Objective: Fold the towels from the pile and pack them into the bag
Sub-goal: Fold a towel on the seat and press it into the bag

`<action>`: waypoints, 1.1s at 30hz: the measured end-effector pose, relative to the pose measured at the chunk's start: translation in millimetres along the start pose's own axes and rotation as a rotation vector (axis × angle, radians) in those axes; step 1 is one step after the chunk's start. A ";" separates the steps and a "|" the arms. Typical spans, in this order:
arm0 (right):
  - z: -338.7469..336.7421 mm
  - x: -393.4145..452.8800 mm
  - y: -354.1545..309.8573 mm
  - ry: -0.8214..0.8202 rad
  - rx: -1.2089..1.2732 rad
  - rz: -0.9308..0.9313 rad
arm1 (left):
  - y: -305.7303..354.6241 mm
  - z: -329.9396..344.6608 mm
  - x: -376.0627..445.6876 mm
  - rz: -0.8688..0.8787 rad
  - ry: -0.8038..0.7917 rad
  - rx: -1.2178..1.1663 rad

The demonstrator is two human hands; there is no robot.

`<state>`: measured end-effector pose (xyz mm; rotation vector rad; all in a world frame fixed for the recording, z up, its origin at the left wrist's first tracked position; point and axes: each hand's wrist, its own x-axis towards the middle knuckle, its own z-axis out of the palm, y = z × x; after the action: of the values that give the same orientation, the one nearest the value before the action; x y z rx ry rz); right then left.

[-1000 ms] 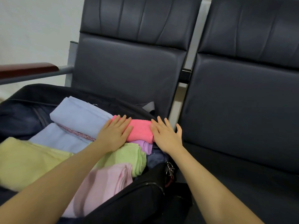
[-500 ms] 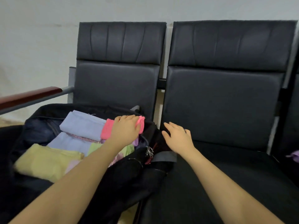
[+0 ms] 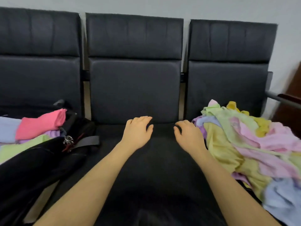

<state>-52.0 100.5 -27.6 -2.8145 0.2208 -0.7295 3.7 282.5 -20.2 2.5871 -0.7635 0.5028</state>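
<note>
A black bag lies open on the left seat, with folded towels inside. A folded pink towel lies on top, beside blue, purple and light green ones. On the right seat is a loose pile of towels in yellow, pink, green, blue and purple. Both my hands hover over the middle seat, empty. My left hand has loosely curled fingers. My right hand is just left of the pile, fingers relaxed, close to its edge.
Three black padded chairs stand in a row against a pale wall. A metal armrest with a dark wooden top runs at the far right. The bag's strap and metal clasp hang over the left seat's edge.
Both hands left the pink towel and the bag and moved right over the middle seat. My view swung right, and the loose pile came into sight.
</note>
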 end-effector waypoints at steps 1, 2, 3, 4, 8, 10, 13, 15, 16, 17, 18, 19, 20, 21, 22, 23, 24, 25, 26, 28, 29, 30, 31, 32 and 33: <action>-7.0 -4.2 16.7 0.028 0.006 0.036 | 18.4 8.9 4.7 0.028 -0.008 -0.028; -12.5 -8.1 33.5 0.049 0.004 0.065 | 36.5 18.2 8.9 0.054 -0.017 -0.057; -17.2 -12.5 50.5 0.062 -0.013 0.088 | 54.1 27.9 12.9 0.081 -0.034 -0.086; -22.9 -16.8 66.9 0.074 -0.049 0.114 | 71.5 37.3 16.5 0.108 -0.061 -0.116; -41.0 -32.8 130.8 0.121 -0.191 0.260 | 133.5 76.4 31.0 0.183 -0.182 -0.238; -45.7 -42.2 158.7 0.146 -0.225 0.315 | 158.3 92.6 38.2 0.208 -0.222 -0.248; -48.3 -56.3 191.4 0.111 -0.236 0.410 | 190.4 112.0 47.5 0.251 -0.295 -0.240; -51.0 -60.7 206.0 0.055 -0.247 0.473 | 209.0 121.9 53.8 0.285 -0.316 -0.232; -52.6 -60.5 211.4 0.042 -0.241 0.487 | 217.2 126.4 57.0 0.305 -0.312 -0.224; -54.2 -59.3 215.2 0.040 -0.225 0.491 | 224.2 130.2 59.6 0.323 -0.309 -0.219; -55.3 -57.7 218.7 0.050 -0.213 0.482 | 229.9 133.5 62.2 0.340 -0.312 -0.222; -55.9 -56.2 222.2 0.074 -0.211 0.460 | 234.2 136.4 64.5 0.359 -0.319 -0.230; -56.0 -54.9 225.5 0.104 -0.205 0.432 | 237.7 139.9 66.8 0.380 -0.330 -0.236; -55.9 -54.9 228.2 0.143 -0.182 0.401 | 240.1 143.5 69.1 0.399 -0.338 -0.234; -56.0 -55.5 229.3 0.195 -0.132 0.369 | 241.9 147.0 71.4 0.411 -0.346 -0.230; -56.3 -56.5 229.9 0.255 -0.052 0.339 | 242.9 149.7 73.9 0.417 -0.352 -0.236; -57.6 -57.3 229.9 0.312 0.048 0.309 | 243.8 151.2 75.9 0.418 -0.352 -0.253; -59.1 -58.3 229.9 0.362 0.147 0.286 | 244.6 152.2 77.7 0.420 -0.344 -0.280; -60.8 -59.2 229.7 0.398 0.234 0.277 | 245.5 152.4 78.4 0.427 -0.330 -0.318; -64.5 -59.7 229.2 0.459 0.356 0.282 | 248.0 151.7 77.1 0.423 -0.297 -0.443; -67.3 -59.3 227.2 0.499 0.403 0.279 | 248.8 152.3 75.1 0.406 -0.280 -0.521; -70.6 -58.7 223.8 0.534 0.449 0.276 | 249.8 153.2 72.3 0.383 -0.259 -0.602; -73.9 -57.9 219.3 0.560 0.496 0.274 | 250.2 155.1 69.9 0.352 -0.223 -0.685; -76.7 -57.0 214.6 0.577 0.538 0.269 | 250.1 156.2 67.7 0.316 -0.179 -0.768; -79.4 -56.5 210.3 0.584 0.566 0.262 | 250.1 154.7 65.6 0.270 -0.145 -0.856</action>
<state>-158.7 -104.9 -39.3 -1.9495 0.3944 -1.2900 -53.9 -10.9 -57.2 1.7418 -1.0886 0.0231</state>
